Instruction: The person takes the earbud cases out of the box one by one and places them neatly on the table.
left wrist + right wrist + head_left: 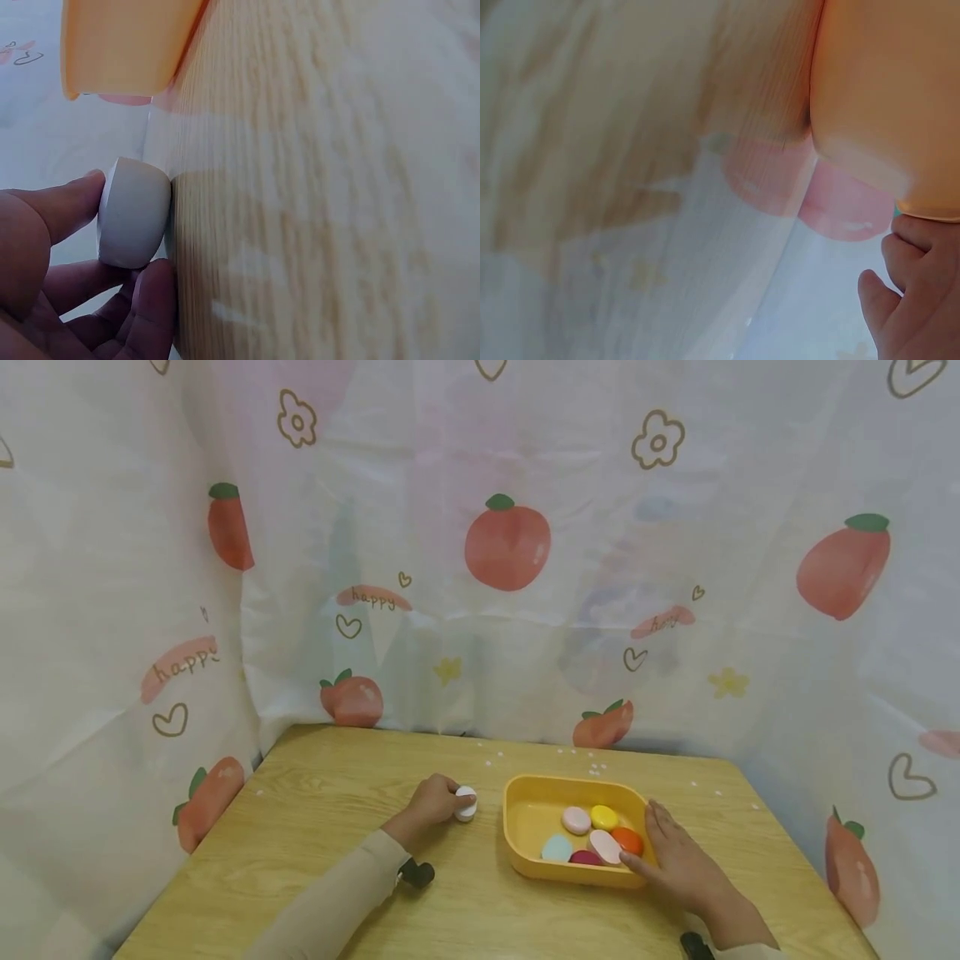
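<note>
One white disc (136, 214), pinched in your left hand (432, 800), rests on the table (300, 810) left of the yellow tray (573, 872), so grasping looks like the step, and the next move likely calls for a firm pinch while your right hand (678, 857), fingers extended, steadies the tray's side.

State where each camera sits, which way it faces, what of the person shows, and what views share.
Head: worn on the head, facing forward and down at the table, yellow container and printed curtain; left hand, right hand and forearms show.
Left wrist: worn there, looking along the table at the white piece; part of the left hand shows.
Right wrist: worn there, looking along the table at the container's side; part of the right hand shows.
Head and left wrist share the container and white piece.
</note>
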The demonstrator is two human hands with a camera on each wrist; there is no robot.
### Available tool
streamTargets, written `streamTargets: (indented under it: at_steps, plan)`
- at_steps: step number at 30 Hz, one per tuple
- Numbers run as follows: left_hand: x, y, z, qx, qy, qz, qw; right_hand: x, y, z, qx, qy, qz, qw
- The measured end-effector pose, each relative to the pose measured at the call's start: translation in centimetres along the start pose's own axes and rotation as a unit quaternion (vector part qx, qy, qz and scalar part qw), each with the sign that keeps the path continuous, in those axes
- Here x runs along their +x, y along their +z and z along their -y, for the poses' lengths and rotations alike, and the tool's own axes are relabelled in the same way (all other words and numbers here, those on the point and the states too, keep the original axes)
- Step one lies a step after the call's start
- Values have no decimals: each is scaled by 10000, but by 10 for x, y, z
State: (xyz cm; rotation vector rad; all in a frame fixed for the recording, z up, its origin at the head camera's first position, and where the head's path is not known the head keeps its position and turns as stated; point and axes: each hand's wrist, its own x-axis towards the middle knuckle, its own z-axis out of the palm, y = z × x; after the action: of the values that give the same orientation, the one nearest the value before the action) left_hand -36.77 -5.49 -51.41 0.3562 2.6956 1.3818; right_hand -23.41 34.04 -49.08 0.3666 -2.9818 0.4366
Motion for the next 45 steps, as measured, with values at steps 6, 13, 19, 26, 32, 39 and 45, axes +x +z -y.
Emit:
streamTargets:
  at_steps: [6, 13, 19, 26, 32, 39, 45]
  plan:
    - [1, 1, 2, 474, 155, -106, 9987, -1, 1, -1, 32, -61, -17, 10000]
    - [1, -1, 0, 741, 171, -104, 9970, 0, 1, -3, 17, -110, -68, 9999]
    - [0, -6, -6, 524, -148, -156, 9984, -1, 2, -2, 17, -66, -40, 10000]
    - [4, -19, -18, 101, -111, -291, 9995, 0, 0, 0, 25, -43, -26, 10000]
    - [10, -13, -33, -363, -24, -90, 9993, -1, -1, -1, 1, -76, -53, 10000]
    - [12, 0, -54, -844, 246, 315, 9956, -2, -2, 0, 41, -112, -126, 9998]
    - [16, 8, -66, -1019, 429, 407, 9930, -1, 0, -2, 96, -138, -142, 9998]
